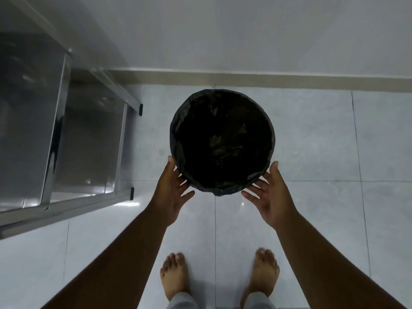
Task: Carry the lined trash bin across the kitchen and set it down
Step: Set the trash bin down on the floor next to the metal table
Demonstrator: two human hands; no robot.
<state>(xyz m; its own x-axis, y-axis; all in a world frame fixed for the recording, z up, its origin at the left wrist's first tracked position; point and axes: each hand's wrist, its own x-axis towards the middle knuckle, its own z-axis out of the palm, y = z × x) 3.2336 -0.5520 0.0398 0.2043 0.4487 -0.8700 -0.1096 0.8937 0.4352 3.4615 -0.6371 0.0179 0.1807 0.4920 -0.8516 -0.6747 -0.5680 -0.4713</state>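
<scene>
A round trash bin (176, 139) lined with a black plastic bag stands on the pale tiled floor close to the wall, seen from straight above. Its inside is dark, with crumpled liner at the bottom. My left hand (172, 192) is at the bin's near-left rim with the fingers spread; its thumb tip touches or nearly touches the liner. My right hand (270, 197) mirrors it at the near-right rim, palm turned inward and fingers apart. Neither hand wraps around the bin.
A stainless steel table or rack (66, 130) with a lower shelf stands at the left, its black-capped feet (140, 109) close to the bin. A beige skirting strip (289, 82) runs along the wall behind. My bare feet (175, 275) stand on the tiles below.
</scene>
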